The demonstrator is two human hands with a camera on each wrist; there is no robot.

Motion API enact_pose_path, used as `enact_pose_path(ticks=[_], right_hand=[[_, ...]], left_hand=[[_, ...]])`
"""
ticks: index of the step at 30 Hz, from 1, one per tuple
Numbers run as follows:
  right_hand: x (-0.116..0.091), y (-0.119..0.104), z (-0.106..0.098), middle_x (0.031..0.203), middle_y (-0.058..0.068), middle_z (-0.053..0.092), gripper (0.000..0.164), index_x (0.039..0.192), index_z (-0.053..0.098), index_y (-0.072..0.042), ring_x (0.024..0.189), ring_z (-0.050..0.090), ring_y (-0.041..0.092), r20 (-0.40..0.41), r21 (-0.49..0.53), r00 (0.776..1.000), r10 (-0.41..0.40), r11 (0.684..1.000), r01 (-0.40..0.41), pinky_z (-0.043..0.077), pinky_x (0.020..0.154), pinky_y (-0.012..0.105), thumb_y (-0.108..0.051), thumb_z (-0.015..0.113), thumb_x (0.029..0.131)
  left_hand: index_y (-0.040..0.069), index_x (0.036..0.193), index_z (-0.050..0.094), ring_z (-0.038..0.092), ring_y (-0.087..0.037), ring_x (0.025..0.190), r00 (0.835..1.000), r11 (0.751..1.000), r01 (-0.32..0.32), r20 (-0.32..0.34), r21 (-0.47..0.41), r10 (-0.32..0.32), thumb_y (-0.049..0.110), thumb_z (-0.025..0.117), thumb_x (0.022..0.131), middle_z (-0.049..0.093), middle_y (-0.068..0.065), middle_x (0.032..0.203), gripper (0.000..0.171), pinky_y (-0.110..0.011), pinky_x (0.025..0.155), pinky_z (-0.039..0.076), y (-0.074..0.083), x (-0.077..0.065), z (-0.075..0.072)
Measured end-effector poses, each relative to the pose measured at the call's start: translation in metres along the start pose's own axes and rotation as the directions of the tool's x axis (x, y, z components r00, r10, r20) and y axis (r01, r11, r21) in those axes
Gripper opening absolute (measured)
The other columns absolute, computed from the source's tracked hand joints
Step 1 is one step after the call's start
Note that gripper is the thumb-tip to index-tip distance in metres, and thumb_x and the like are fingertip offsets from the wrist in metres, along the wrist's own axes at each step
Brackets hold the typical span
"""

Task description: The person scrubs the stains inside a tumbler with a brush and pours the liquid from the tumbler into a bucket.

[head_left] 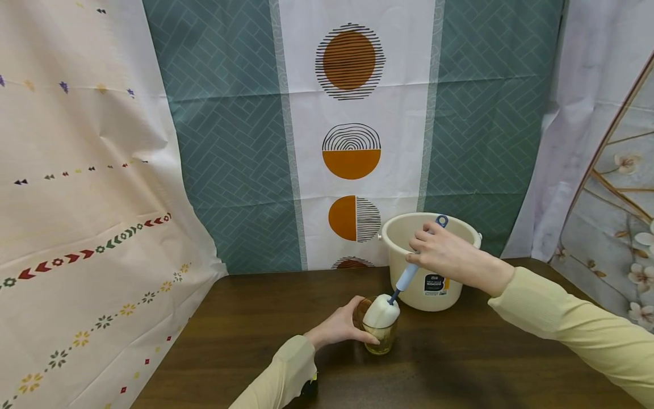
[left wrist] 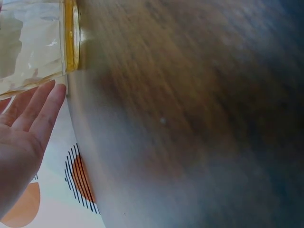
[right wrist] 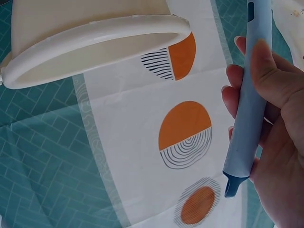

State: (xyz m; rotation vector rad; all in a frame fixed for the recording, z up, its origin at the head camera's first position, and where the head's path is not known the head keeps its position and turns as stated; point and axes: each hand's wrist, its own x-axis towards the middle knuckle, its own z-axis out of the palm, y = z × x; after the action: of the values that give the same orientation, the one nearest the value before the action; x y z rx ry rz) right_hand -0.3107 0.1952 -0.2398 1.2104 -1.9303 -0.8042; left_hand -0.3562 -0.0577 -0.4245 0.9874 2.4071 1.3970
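An amber see-through glass [head_left: 380,339] stands on the wooden table, held by my left hand [head_left: 341,326] with the thumb on its near side and fingers behind. In the left wrist view, fingers [left wrist: 47,107] lie along the wall of the glass [left wrist: 33,42]. My right hand [head_left: 444,250] grips the light-blue handle of a sponge bottle brush [head_left: 407,278]. Its white sponge head sits partly inside the glass, the upper part above the rim. Fingers and thumb wrap the brush handle [right wrist: 249,114] in the right wrist view, its dark-blue hanging end sticking out past the hand [right wrist: 280,118].
A cream bucket [head_left: 429,295] with a label stands behind the glass, under my right forearm. The dark wooden table [head_left: 245,318] meets a patterned teal and white cloth [head_left: 235,142] at the back. More printed cloths hang at left and right.
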Motion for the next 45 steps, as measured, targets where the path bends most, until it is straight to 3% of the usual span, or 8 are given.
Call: enact_pose_path(ticks=[15,25,45], right_hand=[[0.0047,0.0011,-0.0036,0.065,0.004,0.042,0.023,0.086,0.066,-0.015,0.065,0.039,0.022,0.01,-0.003,1.0,0.021,1.0,-0.021,0.032,0.068,0.037,-0.012,0.078,0.067],[0.0051,0.0022,-0.0042,0.068,0.005,0.049,0.025,0.086,0.068,-0.017,0.065,0.042,0.023,0.023,-0.026,0.998,0.062,0.998,-0.061,0.034,0.068,0.038,-0.009,0.08,0.065],[-0.0037,0.004,-0.007,0.066,0.004,0.045,0.026,0.081,0.067,-0.017,0.065,0.043,0.022,0.029,-0.013,0.996,0.08,0.997,-0.08,0.035,0.073,0.042,-0.007,0.081,0.062]], left_hand=[[0.018,0.124,0.041,0.051,-0.008,0.094,1.0,0.999,0.028,0.004,0.045,-0.028,0.031,0.08,0.067,0.054,0.009,0.104,0.07,-0.031,0.08,0.04,0.0001,0.0014,-0.001],[0.02,0.123,0.041,0.05,-0.008,0.095,0.999,0.998,0.031,-0.009,0.048,-0.031,0.032,0.08,0.066,0.053,0.01,0.104,0.07,-0.035,0.083,0.038,0.0009,0.0,-0.0005],[0.021,0.123,0.042,0.049,-0.009,0.099,0.999,0.996,0.039,-0.022,0.076,-0.037,0.034,0.08,0.066,0.052,0.01,0.108,0.071,-0.036,0.083,0.038,0.0013,-0.0015,-0.0005]])
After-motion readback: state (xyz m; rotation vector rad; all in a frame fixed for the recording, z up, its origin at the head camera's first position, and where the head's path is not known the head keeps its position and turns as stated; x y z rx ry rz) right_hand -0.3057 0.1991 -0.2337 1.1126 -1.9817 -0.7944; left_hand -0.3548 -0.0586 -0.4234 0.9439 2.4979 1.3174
